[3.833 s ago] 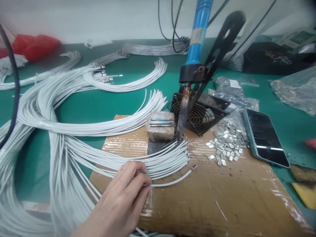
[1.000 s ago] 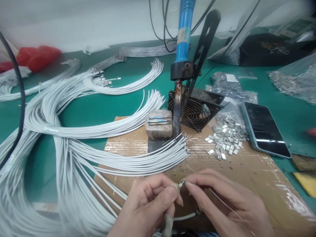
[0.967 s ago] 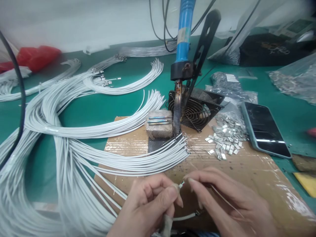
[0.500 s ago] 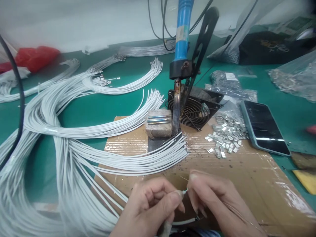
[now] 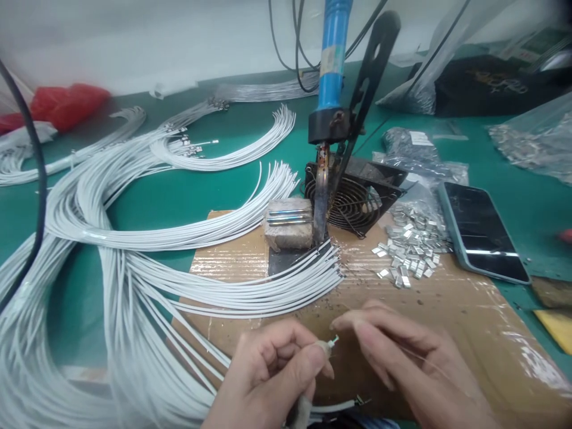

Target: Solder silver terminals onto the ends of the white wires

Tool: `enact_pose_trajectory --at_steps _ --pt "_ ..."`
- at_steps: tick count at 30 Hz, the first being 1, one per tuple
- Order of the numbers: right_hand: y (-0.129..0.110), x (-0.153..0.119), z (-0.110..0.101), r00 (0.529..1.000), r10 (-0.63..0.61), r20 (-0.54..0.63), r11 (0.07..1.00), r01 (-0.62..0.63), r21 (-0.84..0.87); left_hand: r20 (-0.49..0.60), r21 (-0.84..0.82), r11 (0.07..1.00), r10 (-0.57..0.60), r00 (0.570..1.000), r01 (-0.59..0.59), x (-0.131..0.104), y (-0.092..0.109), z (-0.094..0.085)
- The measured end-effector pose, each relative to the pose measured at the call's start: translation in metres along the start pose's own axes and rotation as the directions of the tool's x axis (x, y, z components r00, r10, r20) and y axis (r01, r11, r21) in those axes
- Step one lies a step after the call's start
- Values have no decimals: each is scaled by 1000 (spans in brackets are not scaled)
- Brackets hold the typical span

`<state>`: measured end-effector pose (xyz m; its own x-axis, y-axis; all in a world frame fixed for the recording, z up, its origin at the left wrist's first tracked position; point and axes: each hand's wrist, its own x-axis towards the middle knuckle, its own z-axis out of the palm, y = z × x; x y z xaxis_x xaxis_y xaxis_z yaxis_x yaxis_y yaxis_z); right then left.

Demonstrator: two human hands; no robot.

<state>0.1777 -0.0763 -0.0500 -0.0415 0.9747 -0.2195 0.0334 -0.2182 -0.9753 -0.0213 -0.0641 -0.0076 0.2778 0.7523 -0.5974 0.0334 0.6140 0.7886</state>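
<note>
The left hand (image 5: 277,372) is pinching a wire end (image 5: 333,341) right now, thumb and forefinger clamping together, the small shiny tip poking out toward the right. And the right hand (image 5: 415,366) is hovering just beside that tip, thumb and forefinger close to each other, the tip standing free of them. A thin strand (image 5: 431,362) is running along the right hand; whether those fingers are closing on it, I can't tell.

Below the hands a white wire (image 5: 333,407) is lying with a metal piece at its end. Under it all, the cardboard (image 5: 447,333) is spreading across the green counter (image 5: 201,190). Just beyond the hands, a fan of white wires (image 5: 268,298) is stretching over the cardboard, tips pointing right, and more bundles (image 5: 156,235) are curling away to the left.

Behind those tips, a soldering iron (image 5: 333,65) is standing with its blue handle up and its dark tip pointing down, right next to a block (image 5: 289,232) that is carrying shiny rods. A black fan (image 5: 361,202) is leaning behind it. Over to the right, metal clips (image 5: 413,247) are lying in a loose heap, a phone (image 5: 487,238) is resting beside them, and a yellow pad (image 5: 556,328) is sitting near the edge of view.
</note>
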Motion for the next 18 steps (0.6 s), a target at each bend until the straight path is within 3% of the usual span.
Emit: enact_pose_trajectory --at_steps 2,11,18 --pt "-3 -2 6 996 -7 88 1000 6 10 -18 3 1000 20 1000 -20 0 1 2" --pt "-3 -4 16 995 79 60 990 -85 109 -81 50 994 104 991 -100 -5 3 10" --pt "0 -7 12 997 20 74 997 -25 69 -66 42 993 110 992 -107 -5 2 9"
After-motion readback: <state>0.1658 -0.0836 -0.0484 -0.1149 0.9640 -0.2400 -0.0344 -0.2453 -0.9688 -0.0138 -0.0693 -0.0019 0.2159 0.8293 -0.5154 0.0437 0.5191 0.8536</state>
